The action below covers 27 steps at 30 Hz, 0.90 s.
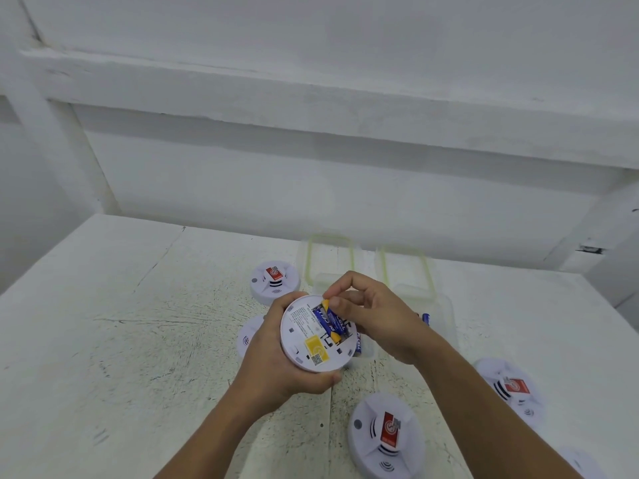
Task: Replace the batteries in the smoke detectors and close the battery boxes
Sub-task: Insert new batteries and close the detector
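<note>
Battery (pixel 328 318) in right grip (pixel 373 316), atop detector (pixel 299 335).

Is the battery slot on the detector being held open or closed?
Open. Blue batteries lie bare in the back of the detector, no cover over them; the right hand pinches one.

Bright, even, soft-shadowed light; wide-angle bending at edges; slightly soft focus.

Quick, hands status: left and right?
Left hand: grips the upturned smoke detector.
Right hand: pinches a battery at the detector's battery bay.
</note>
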Available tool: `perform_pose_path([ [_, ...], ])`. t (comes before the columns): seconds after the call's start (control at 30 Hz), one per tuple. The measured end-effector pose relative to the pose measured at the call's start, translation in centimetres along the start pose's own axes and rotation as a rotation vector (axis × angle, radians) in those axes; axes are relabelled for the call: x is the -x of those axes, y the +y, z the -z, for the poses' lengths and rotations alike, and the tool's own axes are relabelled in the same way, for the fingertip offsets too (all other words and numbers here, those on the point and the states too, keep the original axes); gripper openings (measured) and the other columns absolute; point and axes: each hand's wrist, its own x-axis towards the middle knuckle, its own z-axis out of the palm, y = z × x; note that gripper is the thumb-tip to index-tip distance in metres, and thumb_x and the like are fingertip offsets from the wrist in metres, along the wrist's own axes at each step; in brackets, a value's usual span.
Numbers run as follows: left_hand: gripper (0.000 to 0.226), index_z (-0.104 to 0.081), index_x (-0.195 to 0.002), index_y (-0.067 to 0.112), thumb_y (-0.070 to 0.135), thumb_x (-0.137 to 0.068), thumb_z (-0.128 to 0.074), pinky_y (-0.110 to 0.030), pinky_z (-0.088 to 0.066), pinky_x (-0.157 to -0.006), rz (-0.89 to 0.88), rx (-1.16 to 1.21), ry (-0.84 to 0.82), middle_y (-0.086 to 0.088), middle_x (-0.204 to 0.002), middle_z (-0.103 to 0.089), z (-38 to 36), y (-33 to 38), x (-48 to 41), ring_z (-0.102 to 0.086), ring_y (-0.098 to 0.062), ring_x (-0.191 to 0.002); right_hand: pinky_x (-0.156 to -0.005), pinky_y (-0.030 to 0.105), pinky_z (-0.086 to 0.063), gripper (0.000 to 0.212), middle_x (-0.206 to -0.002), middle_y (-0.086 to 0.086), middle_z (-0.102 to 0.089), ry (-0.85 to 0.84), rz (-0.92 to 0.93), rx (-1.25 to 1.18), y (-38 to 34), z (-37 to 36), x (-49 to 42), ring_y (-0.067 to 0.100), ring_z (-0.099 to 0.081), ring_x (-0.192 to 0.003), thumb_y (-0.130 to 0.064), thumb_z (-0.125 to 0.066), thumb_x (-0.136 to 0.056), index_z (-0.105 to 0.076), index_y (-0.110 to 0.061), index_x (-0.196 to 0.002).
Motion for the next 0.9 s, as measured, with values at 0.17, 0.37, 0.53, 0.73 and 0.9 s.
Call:
perform_pose_path([
  [0.17,0.095,-0.048,-0.123,0.027,0.022,-0.039,-0.092,-0.014,-0.053,-0.069,-0.024,-0.010,0.025,0.019,-0.107,-0.066,0.0,0.1,0.0,-0.065,-0.005,-0.100,-0.064,0.028,-0.055,0.007,-0.087,0.018,-0.071,0.006,0.016,-0.008,0.1,0.0,-0.4,0.021,-0.070,-0.078,-0.009,-0.066,-0.086,-0.059,-0.009,-0.087],
  [0.37,0.093,-0.048,-0.121,0.029,0.033,-0.038,-0.088,-0.012,-0.052,-0.072,-0.045,-0.009,0.058,0.023,-0.109,-0.063,-0.2,0.4,0.0,-0.062,-0.003,-0.103,-0.063,0.026,-0.054,0.009,-0.082,0.010,-0.071,0.008,0.038,-0.004,-0.2,0.2,-0.6,0.018,-0.069,-0.077,-0.003,-0.066,-0.085,-0.060,-0.008,-0.082],
  [0.53,0.093,-0.047,-0.121,0.030,0.034,-0.037,-0.088,-0.010,-0.051,-0.070,-0.051,-0.033,0.054,0.027,-0.107,-0.062,-0.1,0.5,0.1,-0.062,0.001,-0.100,-0.060,0.029,-0.055,0.013,-0.086,0.018,-0.069,0.007,0.000,-0.016,-0.2,0.2,-0.4,0.021,-0.069,-0.074,-0.005,-0.067,-0.085,-0.058,-0.011,-0.094],
  [0.73,0.091,-0.047,-0.120,0.032,0.033,-0.039,-0.088,-0.009,-0.050,-0.067,-0.061,-0.095,0.035,0.026,-0.107,-0.063,-0.1,1.0,0.2,-0.063,0.001,-0.097,-0.079,0.040,-0.054,0.027,-0.102,0.026,-0.069,-0.025,-0.176,0.037,-0.2,0.6,-0.7,0.026,-0.067,-0.083,-0.016,-0.065,-0.088,-0.063,0.002,-0.109],
  [0.9,0.091,-0.046,-0.119,0.033,0.012,-0.045,-0.094,-0.008,-0.048,-0.069,-0.059,-0.141,0.006,0.027,-0.105,-0.063,-0.2,1.1,0.1,-0.063,0.002,-0.096,-0.072,0.037,-0.053,0.016,-0.094,0.022,-0.069,0.019,-0.188,0.032,-0.1,0.4,-0.7,0.025,-0.065,-0.076,-0.013,-0.064,-0.089,-0.066,0.001,-0.097],
])
